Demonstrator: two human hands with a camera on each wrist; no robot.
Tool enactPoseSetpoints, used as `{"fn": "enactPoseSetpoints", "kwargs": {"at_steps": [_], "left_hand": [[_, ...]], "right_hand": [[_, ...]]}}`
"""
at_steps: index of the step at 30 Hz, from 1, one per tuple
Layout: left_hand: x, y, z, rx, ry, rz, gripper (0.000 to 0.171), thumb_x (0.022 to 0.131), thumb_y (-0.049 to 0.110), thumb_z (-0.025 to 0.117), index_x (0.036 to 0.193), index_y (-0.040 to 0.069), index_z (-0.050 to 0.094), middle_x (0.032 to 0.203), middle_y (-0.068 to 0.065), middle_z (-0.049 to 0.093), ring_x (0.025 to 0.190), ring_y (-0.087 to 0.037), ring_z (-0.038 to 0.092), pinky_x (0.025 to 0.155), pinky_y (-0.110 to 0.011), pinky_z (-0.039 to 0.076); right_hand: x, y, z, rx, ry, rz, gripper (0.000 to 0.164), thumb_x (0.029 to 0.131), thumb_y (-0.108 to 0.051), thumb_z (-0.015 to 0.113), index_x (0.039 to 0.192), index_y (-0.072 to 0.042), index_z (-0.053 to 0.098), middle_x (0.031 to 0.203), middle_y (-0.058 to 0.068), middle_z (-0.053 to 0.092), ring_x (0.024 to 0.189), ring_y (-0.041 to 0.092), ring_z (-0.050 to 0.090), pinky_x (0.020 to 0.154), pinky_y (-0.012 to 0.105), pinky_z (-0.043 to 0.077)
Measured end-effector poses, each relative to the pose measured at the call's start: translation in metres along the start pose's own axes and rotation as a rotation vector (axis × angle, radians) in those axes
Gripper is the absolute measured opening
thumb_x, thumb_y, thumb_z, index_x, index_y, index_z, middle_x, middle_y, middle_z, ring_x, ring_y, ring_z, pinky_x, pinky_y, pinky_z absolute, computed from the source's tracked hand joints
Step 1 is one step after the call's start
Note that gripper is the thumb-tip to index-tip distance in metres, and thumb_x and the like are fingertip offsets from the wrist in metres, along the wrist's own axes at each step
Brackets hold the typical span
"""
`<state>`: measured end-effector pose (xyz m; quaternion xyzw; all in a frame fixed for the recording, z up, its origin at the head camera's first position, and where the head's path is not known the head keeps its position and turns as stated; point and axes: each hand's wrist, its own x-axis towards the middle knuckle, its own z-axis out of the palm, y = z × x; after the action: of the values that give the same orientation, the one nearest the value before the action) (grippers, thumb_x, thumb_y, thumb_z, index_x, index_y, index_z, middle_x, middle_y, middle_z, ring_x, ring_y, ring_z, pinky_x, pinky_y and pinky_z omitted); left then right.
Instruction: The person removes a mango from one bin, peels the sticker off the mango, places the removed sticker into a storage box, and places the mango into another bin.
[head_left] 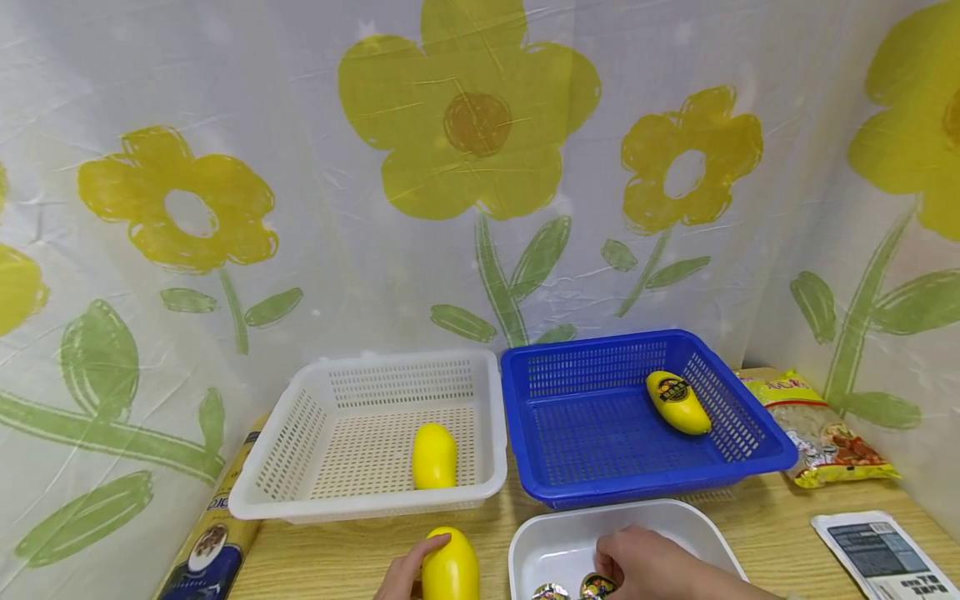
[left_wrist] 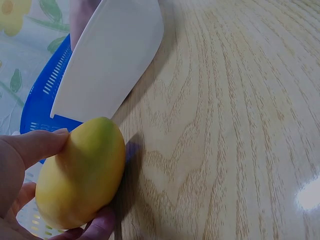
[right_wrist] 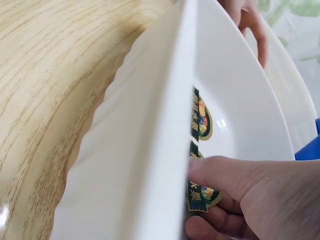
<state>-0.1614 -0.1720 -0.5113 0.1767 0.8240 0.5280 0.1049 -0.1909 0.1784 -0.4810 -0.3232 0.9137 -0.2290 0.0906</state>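
Note:
My left hand (head_left: 406, 575) grips a yellow mango (head_left: 452, 571), thumb on one side and fingers on the other, in front of the white basket (head_left: 367, 504). In the left wrist view the mango has a greenish tip and shows no label. My right hand (head_left: 652, 562) reaches into a white tray (head_left: 577, 515). There it pinches a dark fruit label (right_wrist: 201, 197) with gold edging between thumb and fingers. A second, similar label (right_wrist: 202, 117) lies beside it in the tray. The tray wall hides part of both labels in the right wrist view.
A plain mango (head_left: 434, 457) lies in the white basket. The blue basket (head_left: 645, 482) holds a mango with a dark label (head_left: 677, 404). At right are a food bag (head_left: 825, 433) and a flat packet (head_left: 885, 550); a brown package (head_left: 213, 542) lies at left.

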Motion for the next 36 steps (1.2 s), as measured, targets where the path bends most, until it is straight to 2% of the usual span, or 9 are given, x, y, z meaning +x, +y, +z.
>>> {"fn": "enactPoseSetpoints", "kwargs": {"at_steps": [5, 11, 15, 18, 21, 24, 30, 32, 36], "left_hand": [[-0.002, -0.001, 0.001, 0.013, 0.009, 0.022, 0.072, 0.082, 0.020, 0.078, 0.138, -0.007, 0.040, 0.114, -0.026, 0.049, 0.091, -0.020, 0.059, 0.071, -0.026, 0.053], [-0.002, -0.001, 0.000, 0.018, 0.012, 0.021, 0.073, 0.082, 0.020, 0.079, 0.137, -0.008, 0.040, 0.112, -0.026, 0.049, 0.087, -0.018, 0.061, 0.070, -0.026, 0.052], [-0.001, -0.001, -0.002, 0.007, 0.014, 0.037, 0.071, 0.082, 0.019, 0.078, 0.135, -0.009, 0.041, 0.111, -0.023, 0.054, 0.086, -0.012, 0.062, 0.070, -0.026, 0.053], [-0.001, 0.000, -0.001, 0.009, 0.022, 0.018, 0.071, 0.082, 0.020, 0.079, 0.136, -0.008, 0.042, 0.111, -0.023, 0.053, 0.088, -0.016, 0.061, 0.070, -0.027, 0.054], [-0.003, 0.000, 0.002, 0.020, 0.036, -0.014, 0.073, 0.081, 0.022, 0.079, 0.137, -0.006, 0.042, 0.113, -0.025, 0.049, 0.092, -0.024, 0.059, 0.072, -0.033, 0.055], [-0.003, 0.000, 0.003, 0.018, 0.042, -0.022, 0.073, 0.081, 0.022, 0.080, 0.138, -0.005, 0.042, 0.114, -0.028, 0.047, 0.093, -0.029, 0.059, 0.072, -0.037, 0.056], [-0.005, 0.002, 0.005, 0.037, 0.068, -0.058, 0.074, 0.079, 0.024, 0.081, 0.137, -0.003, 0.043, 0.114, -0.027, 0.045, 0.091, -0.030, 0.058, 0.073, -0.040, 0.055], [-0.004, 0.001, 0.004, 0.032, 0.060, -0.034, 0.073, 0.080, 0.024, 0.081, 0.136, -0.004, 0.043, 0.113, -0.026, 0.048, 0.089, -0.027, 0.060, 0.072, -0.037, 0.055], [-0.003, 0.001, 0.002, 0.017, 0.043, -0.024, 0.073, 0.080, 0.021, 0.080, 0.137, -0.005, 0.043, 0.114, -0.027, 0.048, 0.090, -0.027, 0.060, 0.073, -0.039, 0.056]], "right_hand": [[0.001, -0.001, -0.001, -0.012, -0.028, 0.004, 0.031, 0.069, -0.031, 0.085, 0.071, -0.021, 0.056, 0.063, -0.020, 0.041, 0.058, -0.003, 0.038, 0.054, 0.018, 0.036], [0.002, 0.002, -0.008, 0.067, -0.075, -0.055, 0.024, 0.069, -0.011, 0.080, 0.074, -0.019, 0.058, 0.064, -0.019, 0.045, 0.059, -0.006, 0.040, 0.055, 0.015, 0.038], [0.003, 0.003, -0.008, 0.060, -0.076, -0.055, 0.021, 0.071, -0.005, 0.074, 0.074, -0.019, 0.060, 0.065, -0.020, 0.045, 0.060, -0.005, 0.040, 0.055, 0.016, 0.038], [0.004, 0.003, -0.005, 0.041, -0.055, -0.037, 0.019, 0.074, -0.006, 0.071, 0.072, -0.021, 0.059, 0.064, -0.021, 0.043, 0.059, -0.004, 0.039, 0.055, 0.016, 0.037], [0.005, 0.002, -0.002, -0.015, -0.001, -0.058, 0.019, 0.076, -0.012, 0.073, 0.068, -0.022, 0.058, 0.062, -0.022, 0.042, 0.058, -0.004, 0.037, 0.054, 0.016, 0.035], [0.005, 0.001, 0.001, -0.064, 0.026, -0.042, 0.021, 0.076, -0.020, 0.074, 0.065, -0.024, 0.056, 0.061, -0.022, 0.040, 0.057, -0.003, 0.036, 0.053, 0.017, 0.033], [0.005, -0.002, 0.000, -0.141, 0.051, 0.024, 0.025, 0.072, -0.027, 0.075, 0.062, -0.028, 0.052, 0.059, -0.021, 0.039, 0.055, 0.001, 0.035, 0.050, 0.021, 0.032], [0.005, -0.003, -0.001, -0.168, 0.076, 0.012, 0.026, 0.071, -0.027, 0.076, 0.062, -0.028, 0.051, 0.059, -0.021, 0.038, 0.055, 0.001, 0.035, 0.049, 0.022, 0.031], [0.004, -0.003, -0.002, -0.179, 0.094, -0.011, 0.024, 0.068, -0.020, 0.074, 0.063, -0.026, 0.051, 0.059, -0.020, 0.038, 0.054, 0.000, 0.036, 0.049, 0.021, 0.031]]}}
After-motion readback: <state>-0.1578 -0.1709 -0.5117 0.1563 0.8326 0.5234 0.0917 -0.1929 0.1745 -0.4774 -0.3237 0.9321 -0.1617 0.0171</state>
